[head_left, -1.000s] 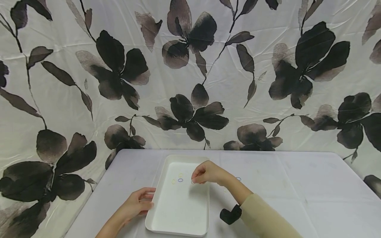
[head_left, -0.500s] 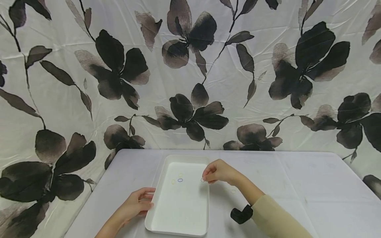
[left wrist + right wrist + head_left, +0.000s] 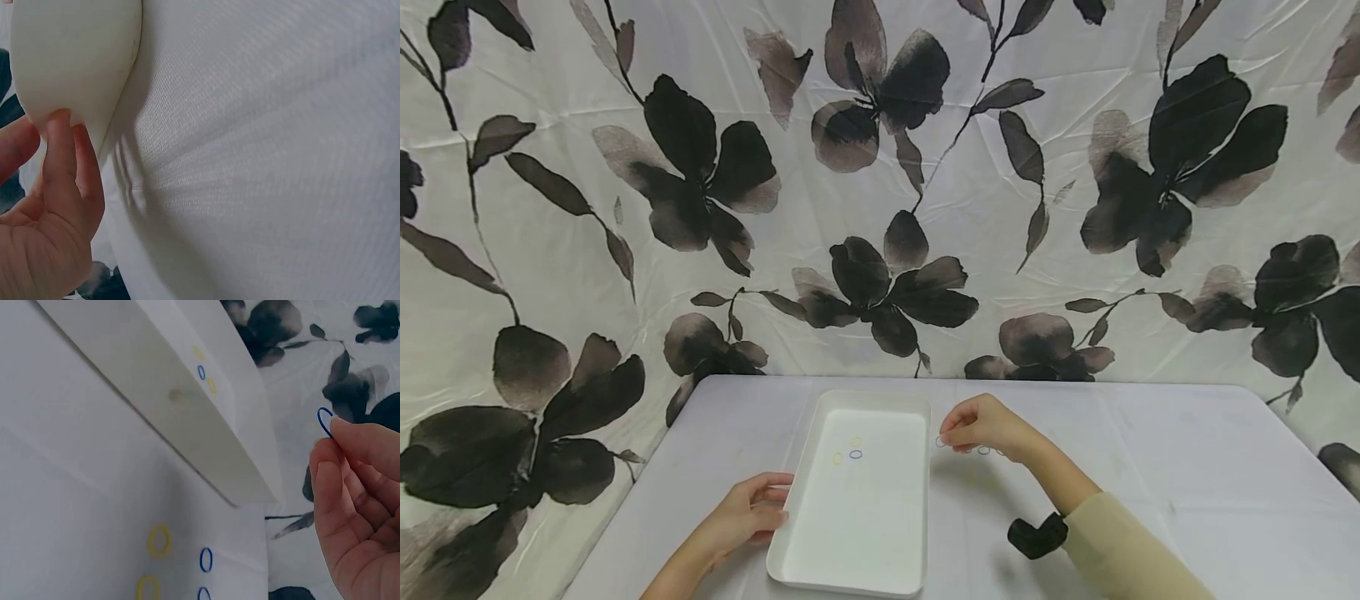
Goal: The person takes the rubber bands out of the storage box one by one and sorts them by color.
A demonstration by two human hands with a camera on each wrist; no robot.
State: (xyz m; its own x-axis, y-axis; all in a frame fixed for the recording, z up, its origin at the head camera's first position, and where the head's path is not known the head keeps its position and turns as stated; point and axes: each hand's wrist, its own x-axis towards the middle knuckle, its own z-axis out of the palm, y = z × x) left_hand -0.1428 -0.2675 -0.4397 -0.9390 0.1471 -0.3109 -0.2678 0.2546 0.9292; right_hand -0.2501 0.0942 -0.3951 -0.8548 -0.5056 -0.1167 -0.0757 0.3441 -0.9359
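Your right hand pinches a small blue ring between thumb and fingertips, just off the right side of the white tray and above the table. Your left hand rests against the tray's near left corner, fingers curled lightly onto the rim; in the left wrist view the fingertips touch its outer wall.

To do this step well, keep that left hand steadying the tray so it does not slide on the cloth. Hold the ring with a light pinch; it looks thin and springy and would likely flick away under a harder squeeze. Carry it over the tray's right wall before letting go, and release low, near the three rings already lying in the far part of the tray, so it does not bounce out.

Hard to make out: in the head view the ring in your fingers is barely a speck. The loose rings on the table right of the tray are faint from the head camera, and the right wrist view cuts some off at its bottom edge, so their count is uncertain. Your right palm is hidden.
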